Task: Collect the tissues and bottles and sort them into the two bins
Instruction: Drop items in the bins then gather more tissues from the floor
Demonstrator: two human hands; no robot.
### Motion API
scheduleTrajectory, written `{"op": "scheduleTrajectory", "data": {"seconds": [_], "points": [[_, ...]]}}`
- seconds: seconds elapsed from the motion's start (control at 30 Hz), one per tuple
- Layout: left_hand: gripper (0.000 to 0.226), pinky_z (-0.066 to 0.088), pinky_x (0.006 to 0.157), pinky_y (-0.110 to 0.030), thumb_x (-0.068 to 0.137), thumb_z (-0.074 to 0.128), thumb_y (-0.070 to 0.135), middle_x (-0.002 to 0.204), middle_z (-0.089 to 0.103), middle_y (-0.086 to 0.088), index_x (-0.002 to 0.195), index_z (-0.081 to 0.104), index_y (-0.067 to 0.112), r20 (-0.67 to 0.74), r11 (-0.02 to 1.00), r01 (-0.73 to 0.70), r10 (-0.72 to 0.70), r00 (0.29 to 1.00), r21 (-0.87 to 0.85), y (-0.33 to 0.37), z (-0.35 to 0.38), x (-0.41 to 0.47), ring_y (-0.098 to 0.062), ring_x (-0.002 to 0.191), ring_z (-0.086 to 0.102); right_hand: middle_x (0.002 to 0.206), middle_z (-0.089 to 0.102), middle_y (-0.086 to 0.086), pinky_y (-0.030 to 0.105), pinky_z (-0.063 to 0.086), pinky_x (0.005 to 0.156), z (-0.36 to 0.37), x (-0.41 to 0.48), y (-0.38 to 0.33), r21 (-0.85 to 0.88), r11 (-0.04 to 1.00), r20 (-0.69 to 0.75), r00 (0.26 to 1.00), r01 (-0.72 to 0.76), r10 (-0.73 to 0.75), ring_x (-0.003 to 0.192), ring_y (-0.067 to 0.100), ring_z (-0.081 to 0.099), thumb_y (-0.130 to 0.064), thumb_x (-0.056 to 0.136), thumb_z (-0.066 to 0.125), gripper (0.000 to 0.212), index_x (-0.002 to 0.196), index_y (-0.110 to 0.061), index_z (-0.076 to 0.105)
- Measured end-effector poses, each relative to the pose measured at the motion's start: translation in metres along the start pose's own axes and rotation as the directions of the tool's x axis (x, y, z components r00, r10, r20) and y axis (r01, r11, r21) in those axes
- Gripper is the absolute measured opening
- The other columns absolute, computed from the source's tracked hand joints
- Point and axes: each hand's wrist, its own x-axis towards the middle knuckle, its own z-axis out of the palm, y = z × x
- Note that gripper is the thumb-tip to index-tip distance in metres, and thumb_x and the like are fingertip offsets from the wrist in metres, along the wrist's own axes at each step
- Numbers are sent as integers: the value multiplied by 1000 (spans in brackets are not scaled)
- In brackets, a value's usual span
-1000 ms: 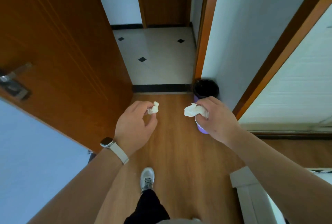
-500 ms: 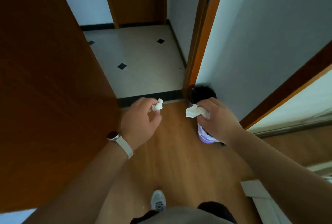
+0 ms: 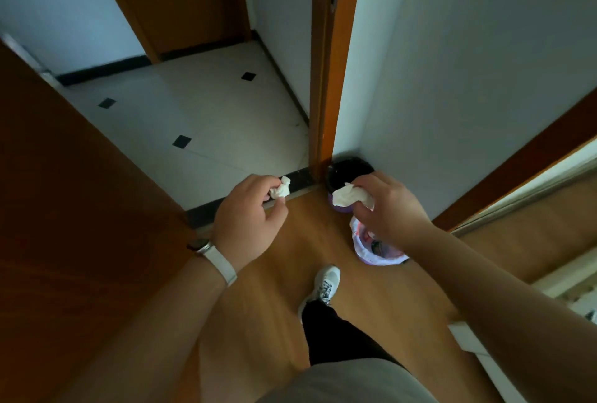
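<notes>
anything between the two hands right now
Head view: only bare brown wooden floor shows between the left hand, pinching a small crumpled white tissue, and the right hand, gripping a larger white tissue.

White watch band (image 3: 220, 266), black trousers (image 3: 339, 334), white sneaker (image 3: 324, 284).

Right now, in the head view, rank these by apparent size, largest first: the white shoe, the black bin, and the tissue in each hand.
1. black bin and white shoe: they look alike, and the bin is farther and partly hidden, so unranked
2. right-hand tissue
3. left-hand tissue
</notes>
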Motion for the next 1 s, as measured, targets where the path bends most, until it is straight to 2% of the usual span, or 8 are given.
{"op": "scheduleTrajectory", "data": {"seconds": [0.07, 0.13, 0.33, 0.5, 0.7, 0.87, 1.0], "points": [[23, 48, 64, -20, 87, 66, 21, 97, 62, 5, 109, 63, 16, 14, 1000, -22, 22, 1000, 7, -6, 8, 37, -11, 84, 57, 107, 63, 2, 20, 31, 68, 1, 31, 14, 11, 1000, -12, 1000, -15, 16, 87, 16, 52, -14, 84, 65, 29, 113, -16, 66], [22, 51, 65, -24, 88, 65, 22, 98, 62, 4, 109, 63, 17, 27, 999, -28, 28, 999, 15, -10, 16, 76, -10, 84, 56, 106, 64, 6, 20, 31, 70, 2, 65, 30, 24, 998, -23, 998, -50, 50, 90, 23, 58, -11, 83, 66, 29, 111, -13, 67], [22, 39, 62, -13, 87, 66, 19, 95, 61, 5, 109, 64, 16, 115, 997, -71, 67, 991, 32, -15, 51, 186, -6, 81, 52, 104, 62, 6, 24, 33, 70, -5, 161, 82, 58, 988, -28, 989, -144, 146, 89, 27, 59, -14, 81, 68, 30, 112, -14, 66], [20, 35, 59, -13, 87, 63, 21, 91, 56, 10, 107, 64, 16, 134, 992, -126, 121, 984, 27, -8, 82, 263, -8, 79, 52, 105, 62, 6, 25, 36, 71, -13, 214, 127, 29, 980, -48, 979, -199, 200, 90, 31, 60, -18, 82, 67, 30, 111, -13, 66], [20, 35, 59, -13, 88, 63, 23, 92, 60, 5, 107, 63, 16, 218, 972, -234, 229, 949, -1, -1, 119, 322, -10, 80, 53, 107, 62, 7, 28, 39, 72, -19, 237, 167, 41, 954, -87, 950, -296, 298, 93, 30, 59, -17, 80, 67, 34, 114, -15, 65], [22, 45, 61, -27, 86, 59, 24, 93, 61, 2, 106, 63, 15, 276, 949, -312, 315, 908, -57, 3, 152, 360, -15, 82, 56, 103, 61, 7, 31, 43, 70, -12, 241, 193, 69, 911, -96, 906, -407, 412, 91, 30, 58, -18, 80, 66, 29, 109, -14, 65], [20, 49, 62, -32, 87, 63, 20, 93, 61, 2, 106, 63, 15, 328, 926, -364, 377, 867, -101, -2, 177, 385, -15, 82, 55, 103, 61, 6, 33, 45, 70, -2, 242, 204, 97, 865, -106, 859, -492, 500, 93, 30, 57, -19, 79, 67, 30, 109, -16, 64]]}}
